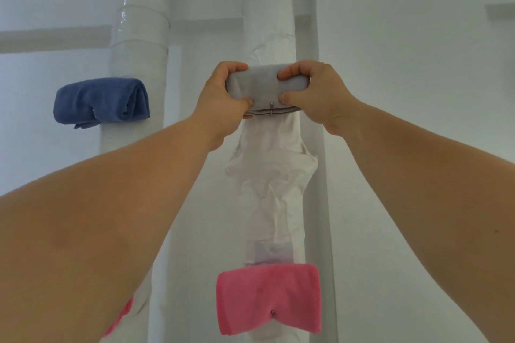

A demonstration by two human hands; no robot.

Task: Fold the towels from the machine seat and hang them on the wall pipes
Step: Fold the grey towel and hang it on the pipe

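In the head view, both arms are reaching up to a white wrapped pipe [271, 164] on the wall. The left hand [223, 100] is grasping the left end of a folded grey towel [264, 83], and the right hand [315, 92] is grasping its right end, thumbs below and fingers over the top. The towel is lying across the pipe, against a small metal hook [271, 108] at its lower edge. Lower on the same pipe a pink towel [269, 298] is hanging on another hook. A blue towel [101, 101] is hanging on the thicker pipe [139, 36] at the left. Part of another pink towel [118, 320] is showing under the left forearm.
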